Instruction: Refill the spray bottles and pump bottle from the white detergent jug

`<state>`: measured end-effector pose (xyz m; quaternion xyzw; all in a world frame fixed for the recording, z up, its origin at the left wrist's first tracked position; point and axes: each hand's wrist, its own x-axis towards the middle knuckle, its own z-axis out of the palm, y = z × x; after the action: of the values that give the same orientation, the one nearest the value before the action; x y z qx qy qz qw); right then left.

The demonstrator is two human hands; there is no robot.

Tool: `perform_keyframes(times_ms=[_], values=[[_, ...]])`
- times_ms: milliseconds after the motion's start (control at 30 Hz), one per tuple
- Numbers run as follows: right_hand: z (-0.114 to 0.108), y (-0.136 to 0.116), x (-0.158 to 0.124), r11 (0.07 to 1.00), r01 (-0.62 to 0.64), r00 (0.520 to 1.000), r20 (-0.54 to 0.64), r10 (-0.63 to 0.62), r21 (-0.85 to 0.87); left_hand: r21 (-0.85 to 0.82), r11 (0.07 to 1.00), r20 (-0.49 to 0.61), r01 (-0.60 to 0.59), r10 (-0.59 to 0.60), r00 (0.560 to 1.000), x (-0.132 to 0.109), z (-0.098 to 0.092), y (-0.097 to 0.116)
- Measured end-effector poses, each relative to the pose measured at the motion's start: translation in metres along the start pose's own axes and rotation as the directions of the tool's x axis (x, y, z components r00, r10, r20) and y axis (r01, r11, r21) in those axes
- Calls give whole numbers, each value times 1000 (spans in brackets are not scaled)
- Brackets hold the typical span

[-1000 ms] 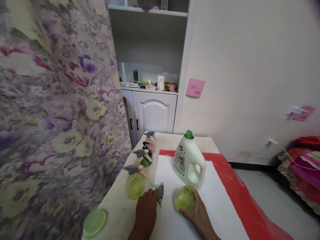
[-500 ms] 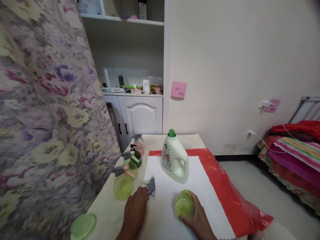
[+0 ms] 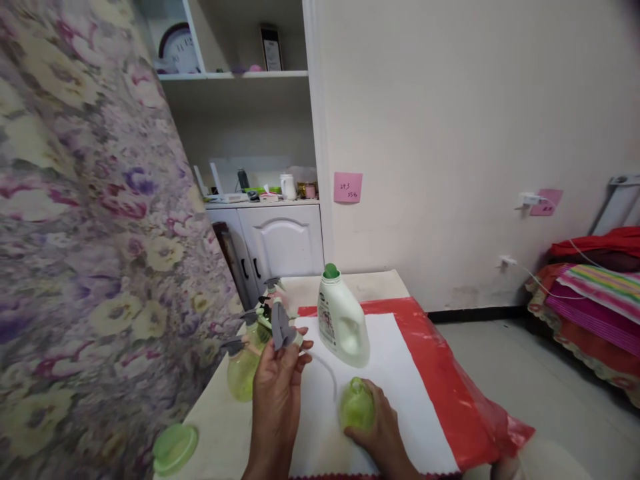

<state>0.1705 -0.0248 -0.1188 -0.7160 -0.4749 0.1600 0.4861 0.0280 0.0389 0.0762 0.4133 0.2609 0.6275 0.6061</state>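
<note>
My left hand [image 3: 280, 377] grips a grey spray trigger head [image 3: 281, 328], raised above the table, with its thin clear tube [image 3: 327, 370] curving down to the right. My right hand [image 3: 377, 427] is wrapped around a round yellow-green bottle [image 3: 357, 405] with no head on its neck, standing on the white sheet [image 3: 395, 387]. Beyond both hands stands a pale green detergent jug [image 3: 345, 323] with a green piece [image 3: 331, 271] in its mouth. To the left is a round yellow spray bottle [image 3: 241, 375], partly hidden by my left hand and wrist.
More pump and spray bottles [image 3: 253, 327] line the table's left side. A green round lid [image 3: 175, 448] lies at the front left corner. Red plastic [image 3: 440, 373] sticks out under the white sheet. A floral curtain [image 3: 110, 267] hangs close on the left; a wall [image 3: 425, 167] rises behind.
My left hand has picked the spray head up off the sheet and turned it upward, its tube now showing. My right hand still holds the round bottle. The camera view has tilted up slightly.
</note>
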Motion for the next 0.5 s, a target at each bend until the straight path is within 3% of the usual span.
perform_keyframes(times_ms=[167, 500], values=[[-3, -3, -1, 1000, 11, 1000, -3, -11, -15, -119, 993, -22, 14, -17, 1000, -12, 22, -17], [-5, -4, 1, 999, 29, 999, -13, -29, -18, 128, 992, -6, 1, 0, 1000, -18, 23, -61]])
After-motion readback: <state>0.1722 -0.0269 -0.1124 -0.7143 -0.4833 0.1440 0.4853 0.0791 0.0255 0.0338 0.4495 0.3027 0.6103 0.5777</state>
